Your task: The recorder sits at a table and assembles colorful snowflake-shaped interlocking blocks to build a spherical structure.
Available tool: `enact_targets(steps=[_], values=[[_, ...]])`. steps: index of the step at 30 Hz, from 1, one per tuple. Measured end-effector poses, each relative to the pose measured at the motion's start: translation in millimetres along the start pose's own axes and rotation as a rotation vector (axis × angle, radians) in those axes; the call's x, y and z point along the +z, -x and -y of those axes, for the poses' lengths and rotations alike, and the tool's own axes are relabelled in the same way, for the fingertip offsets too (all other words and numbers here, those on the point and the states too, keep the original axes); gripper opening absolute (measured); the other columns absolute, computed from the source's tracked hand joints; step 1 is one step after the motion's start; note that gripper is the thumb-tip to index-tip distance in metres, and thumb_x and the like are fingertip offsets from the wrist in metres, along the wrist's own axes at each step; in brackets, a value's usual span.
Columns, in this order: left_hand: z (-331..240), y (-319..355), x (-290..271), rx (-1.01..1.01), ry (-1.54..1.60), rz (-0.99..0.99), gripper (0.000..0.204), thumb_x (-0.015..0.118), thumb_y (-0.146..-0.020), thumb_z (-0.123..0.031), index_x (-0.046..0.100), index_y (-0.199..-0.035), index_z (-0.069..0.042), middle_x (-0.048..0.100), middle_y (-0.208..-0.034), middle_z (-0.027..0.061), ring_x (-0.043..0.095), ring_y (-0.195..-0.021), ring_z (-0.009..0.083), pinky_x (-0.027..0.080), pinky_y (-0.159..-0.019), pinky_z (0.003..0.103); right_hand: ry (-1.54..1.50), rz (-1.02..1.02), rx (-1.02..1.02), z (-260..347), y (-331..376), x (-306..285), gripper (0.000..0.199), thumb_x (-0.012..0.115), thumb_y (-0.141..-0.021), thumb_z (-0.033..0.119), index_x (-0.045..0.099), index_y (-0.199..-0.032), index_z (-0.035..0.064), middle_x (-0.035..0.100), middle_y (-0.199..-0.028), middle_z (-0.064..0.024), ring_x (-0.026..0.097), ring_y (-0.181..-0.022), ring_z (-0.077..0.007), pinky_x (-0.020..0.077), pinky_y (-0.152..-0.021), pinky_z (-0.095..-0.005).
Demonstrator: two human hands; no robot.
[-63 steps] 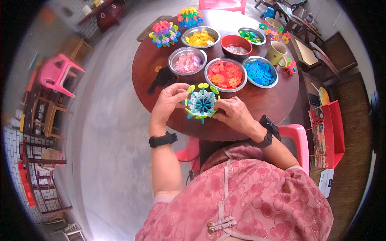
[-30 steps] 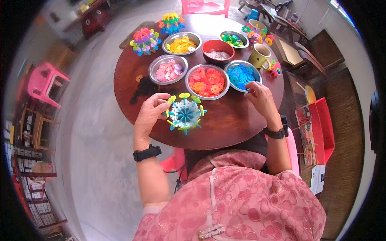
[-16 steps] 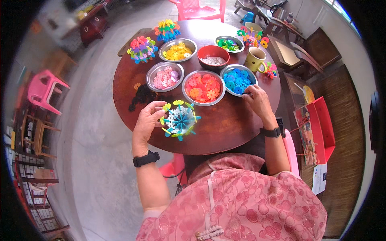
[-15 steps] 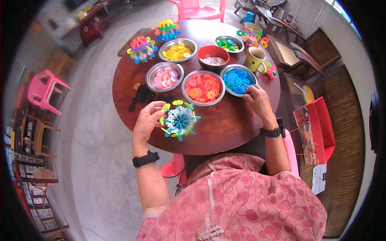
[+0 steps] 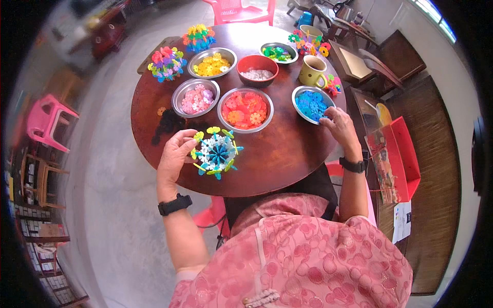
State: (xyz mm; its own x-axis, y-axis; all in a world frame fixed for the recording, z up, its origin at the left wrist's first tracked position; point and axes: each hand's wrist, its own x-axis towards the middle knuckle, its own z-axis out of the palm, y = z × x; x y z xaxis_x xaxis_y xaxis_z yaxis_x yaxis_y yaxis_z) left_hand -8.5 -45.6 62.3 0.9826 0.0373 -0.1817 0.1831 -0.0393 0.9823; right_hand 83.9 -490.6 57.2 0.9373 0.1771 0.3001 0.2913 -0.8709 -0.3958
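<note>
A round build of interlocking plastic flower discs (image 5: 218,152), teal at the centre, then white, with lime green and blue pieces round the outside, is at the table's near edge. Fingers of my left hand (image 5: 177,153) pinch a lime disc on its left side. My right hand (image 5: 341,128) has its fingers closed at the near right rim of a metal bowl (image 5: 297,109) that holds blue flower discs (image 5: 311,104). Its fingertips are partly hidden by the hand. Just left of that stands a metal bowl of red-orange discs (image 5: 245,109).
Around these stand metal bowls of pink (image 5: 197,97), yellow (image 5: 211,65) and green discs (image 5: 279,52), and a red bowl (image 5: 244,64) of white ones. A yellow mug (image 5: 311,72) is beyond the blue bowl. Finished disc balls (image 5: 167,64) sit far left. Dark pieces (image 5: 169,123) lie loose.
The bowl of blue discs has slid right with my right hand, opening a gap from the red-orange bowl. My left hand keeps its pinch on the round build. The whole view has shifted slightly.
</note>
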Motion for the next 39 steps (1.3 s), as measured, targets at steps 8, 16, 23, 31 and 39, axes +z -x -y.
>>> enact_targets(steps=[8, 16, 23, 31, 39], values=[[0.5, -7.5, 5.2, -0.003, -0.025, 0.051, 0.031, 0.056, -0.097, -0.029, 0.060, -0.119, -0.008, 0.063, -0.099, 0.0002, 0.060, -0.087, 0.0074, 0.051, -0.067, 0.023, -0.127, -0.097, -0.187, 57.7, -0.4, -47.3, 0.024, 0.070, -0.081, 0.008, 0.062, -0.102, 0.0000, 0.061, -0.095, -0.0110, 0.056, -0.064, -0.0171, 0.0453, -0.059, -0.0282], [9.3, -10.9, 1.7, -0.052, -0.081, -0.016, 0.041, 0.050, -0.099, -0.041, 0.059, -0.120, -0.006, 0.064, -0.098, 0.0037, 0.062, -0.088, 0.0112, 0.052, -0.072, 0.026, -0.305, 0.209, -0.559, 77.8, -27.8, -5.1, 0.016, 0.067, -0.080, 0.006, 0.060, -0.093, 0.0002, 0.062, -0.087, -0.0148, 0.063, -0.079, -0.0311, 0.0491, -0.067, -0.0364], [13.0, -13.5, 5.2, 0.025, 0.003, -0.083, 0.056, 0.046, -0.098, -0.052, 0.052, -0.130, -0.006, 0.061, -0.110, 0.0068, 0.063, -0.093, 0.0149, 0.049, -0.076, 0.026, -0.240, 0.678, -0.805, 84.5, 0.6, 26.9, 0.022, 0.066, -0.081, 0.017, 0.055, -0.096, 0.0048, 0.056, -0.088, -0.0147, 0.061, -0.082, -0.0353, 0.0508, -0.070, -0.0442], [-29.4, -3.4, 18.0, 0.273, -0.229, -0.230, 0.084, 0.073, -0.077, -0.052, 0.041, -0.142, -0.009, 0.050, -0.133, 0.0116, 0.044, -0.128, 0.0256, 0.039, -0.103, 0.040, -0.227, 0.716, -0.931, 73.6, 5.9, 41.0, 0.022, 0.063, -0.080, 0.016, 0.056, -0.099, 0.0050, 0.057, -0.095, -0.0137, 0.063, -0.086, -0.0323, 0.0538, -0.072, -0.0416], [-52.6, 27.4, 52.3, 0.178, -0.957, 0.039, 0.114, 0.092, -0.044, -0.037, 0.039, -0.143, -0.017, 0.032, -0.146, 0.0197, 0.033, -0.136, 0.0391, 0.032, -0.112, 0.046, -0.288, 0.660, -0.922, 66.9, 9.5, 37.2, 0.014, 0.059, -0.080, 0.012, 0.057, -0.092, 0.0040, 0.057, -0.093, -0.0145, 0.063, -0.084, -0.0322, 0.0524, -0.072, -0.0418]])
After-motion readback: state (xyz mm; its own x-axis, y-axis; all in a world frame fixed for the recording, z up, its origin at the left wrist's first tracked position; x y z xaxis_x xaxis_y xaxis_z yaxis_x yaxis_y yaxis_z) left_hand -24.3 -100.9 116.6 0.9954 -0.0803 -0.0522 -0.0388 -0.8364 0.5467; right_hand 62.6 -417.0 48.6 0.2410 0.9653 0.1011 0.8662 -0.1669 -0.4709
